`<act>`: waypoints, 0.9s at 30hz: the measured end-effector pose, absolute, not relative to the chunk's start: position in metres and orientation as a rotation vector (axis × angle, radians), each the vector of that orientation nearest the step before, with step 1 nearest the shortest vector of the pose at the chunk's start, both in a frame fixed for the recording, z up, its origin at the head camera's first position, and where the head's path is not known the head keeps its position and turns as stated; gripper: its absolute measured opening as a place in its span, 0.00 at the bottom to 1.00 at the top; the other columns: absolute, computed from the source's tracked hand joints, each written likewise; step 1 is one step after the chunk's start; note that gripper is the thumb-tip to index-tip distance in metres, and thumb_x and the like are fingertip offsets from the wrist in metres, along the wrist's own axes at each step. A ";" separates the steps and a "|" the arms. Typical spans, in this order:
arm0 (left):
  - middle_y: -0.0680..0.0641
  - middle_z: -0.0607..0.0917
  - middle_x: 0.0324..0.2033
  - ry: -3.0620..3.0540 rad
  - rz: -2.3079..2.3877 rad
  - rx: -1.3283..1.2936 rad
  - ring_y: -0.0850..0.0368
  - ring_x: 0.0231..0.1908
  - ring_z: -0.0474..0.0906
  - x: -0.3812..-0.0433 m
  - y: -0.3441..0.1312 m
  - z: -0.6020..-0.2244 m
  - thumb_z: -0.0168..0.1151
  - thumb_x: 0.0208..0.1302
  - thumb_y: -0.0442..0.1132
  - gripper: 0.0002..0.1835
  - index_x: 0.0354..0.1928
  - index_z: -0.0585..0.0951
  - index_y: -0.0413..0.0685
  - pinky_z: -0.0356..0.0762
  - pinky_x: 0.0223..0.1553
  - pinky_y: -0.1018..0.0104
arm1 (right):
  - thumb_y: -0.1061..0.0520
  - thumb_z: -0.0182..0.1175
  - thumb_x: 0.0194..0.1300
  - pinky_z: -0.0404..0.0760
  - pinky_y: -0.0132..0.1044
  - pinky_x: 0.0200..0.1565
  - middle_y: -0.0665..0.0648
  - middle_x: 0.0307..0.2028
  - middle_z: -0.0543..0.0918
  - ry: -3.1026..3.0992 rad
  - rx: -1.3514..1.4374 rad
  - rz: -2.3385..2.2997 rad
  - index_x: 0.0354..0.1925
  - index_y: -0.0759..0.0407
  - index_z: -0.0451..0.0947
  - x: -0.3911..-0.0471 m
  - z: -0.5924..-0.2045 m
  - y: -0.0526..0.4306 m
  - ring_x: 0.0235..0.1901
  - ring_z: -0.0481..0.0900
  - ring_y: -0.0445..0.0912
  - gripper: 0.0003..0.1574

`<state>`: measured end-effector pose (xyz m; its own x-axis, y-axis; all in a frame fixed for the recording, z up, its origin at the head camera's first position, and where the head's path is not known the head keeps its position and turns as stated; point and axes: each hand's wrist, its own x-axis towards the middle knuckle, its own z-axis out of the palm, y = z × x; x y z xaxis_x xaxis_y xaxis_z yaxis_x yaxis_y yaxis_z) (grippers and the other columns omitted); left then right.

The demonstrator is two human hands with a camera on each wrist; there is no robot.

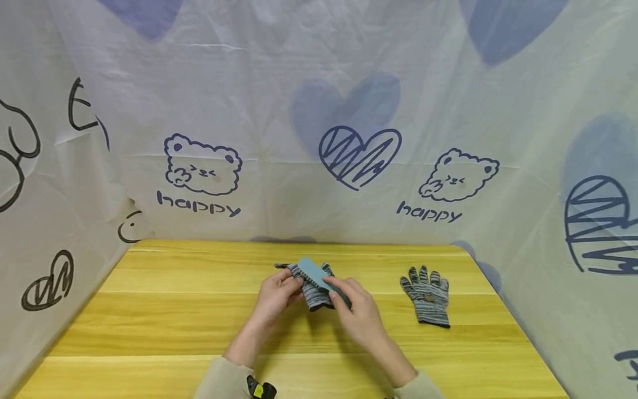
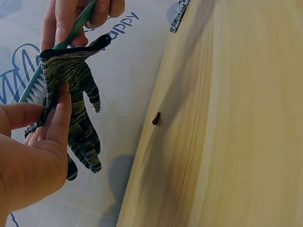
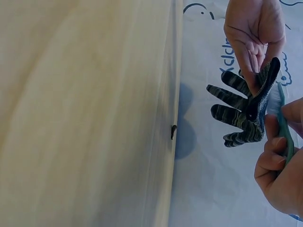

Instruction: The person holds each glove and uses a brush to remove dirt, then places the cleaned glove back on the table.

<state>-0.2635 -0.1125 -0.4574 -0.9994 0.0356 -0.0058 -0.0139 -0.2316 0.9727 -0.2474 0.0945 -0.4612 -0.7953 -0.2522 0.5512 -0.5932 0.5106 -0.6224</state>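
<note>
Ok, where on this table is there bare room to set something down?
Widest: the left of the wooden table, between its left edge and the left hand. Another: right of the right sleeve, nearer than the flat knitted glove. Crowded: the middle, with the held glove, right hand and bristle brush.

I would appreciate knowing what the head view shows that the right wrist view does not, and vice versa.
Only the head view shows the other glove lying on the table and the beige sleeves. Only the right wrist view shows several fingers of the held glove clearly fanned out. Both show the held glove, the brush, left hand, right hand, table and printed cloth.
</note>
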 end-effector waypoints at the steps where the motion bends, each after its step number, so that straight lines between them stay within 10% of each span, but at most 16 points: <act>1: 0.27 0.82 0.57 1.929 2.439 0.029 0.55 0.46 0.87 -0.264 -0.112 -0.457 0.56 0.74 0.27 0.22 0.66 0.73 0.22 0.87 0.48 0.67 | 0.60 0.63 0.75 0.83 0.39 0.42 0.46 0.44 0.84 -2.369 0.687 1.185 0.62 0.46 0.83 -0.247 -0.461 0.094 0.42 0.82 0.40 0.21; 27: 0.24 0.78 0.61 1.922 2.453 0.057 0.60 0.45 0.86 -0.262 -0.111 -0.457 0.54 0.75 0.26 0.27 0.70 0.64 0.18 0.86 0.48 0.68 | 0.57 0.64 0.74 0.66 0.31 0.22 0.48 0.39 0.83 -2.451 0.384 1.085 0.62 0.46 0.84 -0.253 -0.463 0.100 0.22 0.65 0.38 0.21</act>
